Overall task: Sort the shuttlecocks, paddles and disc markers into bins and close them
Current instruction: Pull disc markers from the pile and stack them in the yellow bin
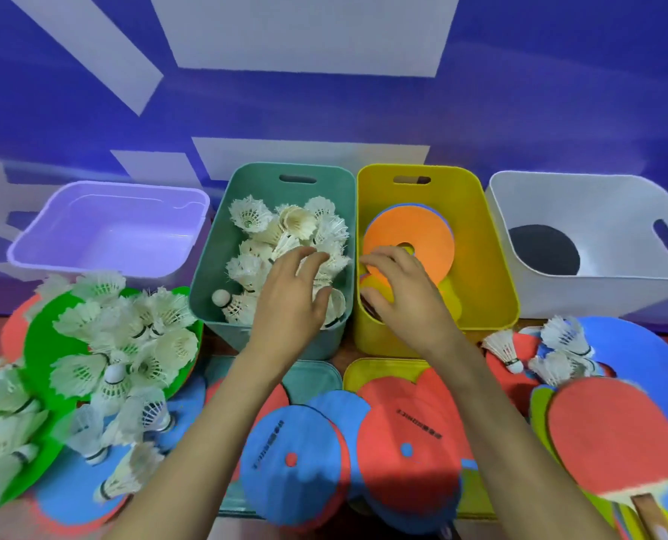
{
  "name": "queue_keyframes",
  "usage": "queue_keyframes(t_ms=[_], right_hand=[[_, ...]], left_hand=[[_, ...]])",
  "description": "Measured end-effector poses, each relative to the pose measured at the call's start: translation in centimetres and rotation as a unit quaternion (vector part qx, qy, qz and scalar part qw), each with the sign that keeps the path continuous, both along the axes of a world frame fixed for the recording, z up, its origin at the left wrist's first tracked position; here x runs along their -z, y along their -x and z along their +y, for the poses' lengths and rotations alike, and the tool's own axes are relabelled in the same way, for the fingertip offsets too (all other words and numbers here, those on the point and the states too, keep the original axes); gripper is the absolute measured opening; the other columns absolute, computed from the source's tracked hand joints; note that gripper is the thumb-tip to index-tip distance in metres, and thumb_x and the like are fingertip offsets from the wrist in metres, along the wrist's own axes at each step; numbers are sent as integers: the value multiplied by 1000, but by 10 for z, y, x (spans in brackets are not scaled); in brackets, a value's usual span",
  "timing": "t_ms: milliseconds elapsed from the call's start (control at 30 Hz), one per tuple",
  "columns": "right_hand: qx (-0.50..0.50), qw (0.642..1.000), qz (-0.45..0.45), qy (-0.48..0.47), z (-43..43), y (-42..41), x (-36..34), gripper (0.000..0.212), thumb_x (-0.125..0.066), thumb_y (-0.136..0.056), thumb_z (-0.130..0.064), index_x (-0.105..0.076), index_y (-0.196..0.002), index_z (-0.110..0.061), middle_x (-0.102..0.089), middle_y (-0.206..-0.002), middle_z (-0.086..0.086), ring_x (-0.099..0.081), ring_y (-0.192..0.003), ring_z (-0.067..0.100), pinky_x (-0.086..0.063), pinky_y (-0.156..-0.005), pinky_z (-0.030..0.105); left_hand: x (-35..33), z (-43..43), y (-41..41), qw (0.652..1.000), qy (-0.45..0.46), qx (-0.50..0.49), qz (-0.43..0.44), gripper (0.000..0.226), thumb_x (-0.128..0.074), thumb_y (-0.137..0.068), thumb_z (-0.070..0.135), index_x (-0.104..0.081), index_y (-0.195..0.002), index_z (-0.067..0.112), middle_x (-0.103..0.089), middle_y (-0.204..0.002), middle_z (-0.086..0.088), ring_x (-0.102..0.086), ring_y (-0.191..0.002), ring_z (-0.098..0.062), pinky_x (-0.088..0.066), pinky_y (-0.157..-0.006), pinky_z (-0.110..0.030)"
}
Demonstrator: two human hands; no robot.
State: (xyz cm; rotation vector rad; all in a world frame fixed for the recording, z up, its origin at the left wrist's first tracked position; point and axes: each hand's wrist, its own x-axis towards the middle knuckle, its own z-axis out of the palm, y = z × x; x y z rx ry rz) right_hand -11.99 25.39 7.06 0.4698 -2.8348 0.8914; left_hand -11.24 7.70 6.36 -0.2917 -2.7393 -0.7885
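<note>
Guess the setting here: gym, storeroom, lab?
Probably a sports-kit sorting setup indoors, maybe staged; can't tell the building. Cues: piles of shuttlecocks, a red paddle and disc markers spread before open plastic bins, against a blue wall with white panels.

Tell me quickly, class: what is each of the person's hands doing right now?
Left hand: open, fingers loose over the shuttlecocks in the green bin.
Right hand: on the orange disc in the yellow bin; grip cannot be told.

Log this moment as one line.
left grip: open over shuttlecocks in teal bin | right grip: touching discs in yellow bin | white bin: one paddle | purple bin: nothing inside
</note>
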Motion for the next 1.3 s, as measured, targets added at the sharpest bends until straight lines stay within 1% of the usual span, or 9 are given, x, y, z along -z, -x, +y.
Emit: queue_keyframes(t_ms=[200, 400, 633, 733, 867, 1033, 1100, 1200, 1300], right_hand=[[76, 993, 62, 59, 113, -68, -4, 36, -59, -83, -18, -60, -119, -11, -56, -119, 6, -52, -111, 21, -39, -97, 31], [153, 987, 36, 40, 238, -123, 14, 30, -55, -84, -19, -63, -112, -11, -60, -113, 8, -50, -109, 19, -36, -97, 29], [175, 980, -90, 9, 330, -126, 59, 38, -63, -80, -3, -60, -117, -10, -55, -118, 14, -50, -112, 33, -39, -99, 41], [153, 978, -142, -3, 345, -107, 72, 44, -62, -84, -12, -53, -126, -13, -47, -128, 11, -44, -121, 31, -36, -103, 41], [104, 974, -197, -41, 345, -71, 83, 53, -59, -89, -23, -40, -138, -20, -32, -142, 10, -34, -128, 31, -35, -104, 43], [63, 968, -215, -111, 340, -31, 96, 56, -45, -85, 5, -43, -136, -18, -32, -143, 6, -36, -125, 32, -38, -101, 44], [51, 964, -209, -156, 341, -22, 98, 54, -41, -81, 11, -49, -129, -14, -38, -136, 8, -40, -119, 32, -42, -95, 43], [61, 968, -174, -169, 343, -18, 98, 40, -41, -79, 15, -54, -110, -6, -45, -117, 13, -47, -104, 32, -44, -79, 37], [54, 975, -133, -169, 347, -21, 93, 24, -45, -81, 11, -55, -98, -3, -48, -105, 14, -51, -90, 34, -37, -64, 36]], left_hand=[[0, 124, -49, 992, -78, 94, 34, 30, -61, -83, 18, -60, -113, 13, -56, -112, -4, -54, -103, -22, -45, -88, -34], [25, 243, -89, 982, -92, 162, -20, 31, -55, -80, 23, -60, -109, 13, -54, -111, -6, -55, -103, -23, -43, -92, -32], [67, 322, -97, 979, -68, 120, -150, 27, -64, -78, 6, -64, -105, 9, -58, -108, -10, -56, -103, -28, -38, -92, -29], [82, 334, -77, 975, -23, 70, -209, 31, -62, -86, 14, -60, -116, 7, -55, -119, -13, -51, -114, -30, -34, -99, -30], [94, 345, -45, 955, 45, 21, -291, 50, -61, -88, 22, -46, -134, 11, -37, -139, -16, -31, -130, -33, -24, -107, -32], [114, 353, -16, 937, 96, 11, -335, 70, -74, -77, 27, -40, -136, 12, -41, -134, -18, -35, -127, -35, -28, -105, -36], [118, 355, -14, 936, 113, -5, -333, 64, -73, -77, 23, -43, -131, 10, -45, -128, -19, -41, -121, -36, -34, -101, -38], [114, 357, -17, 958, 129, -28, -256, 39, -61, -82, 10, -50, -119, 11, -54, -115, -16, -52, -108, -35, -42, -82, -41], [99, 357, -26, 973, 151, -40, -168, 30, -50, -89, 7, -50, -117, 17, -56, -110, -9, -57, -100, -33, -38, -63, -37]])
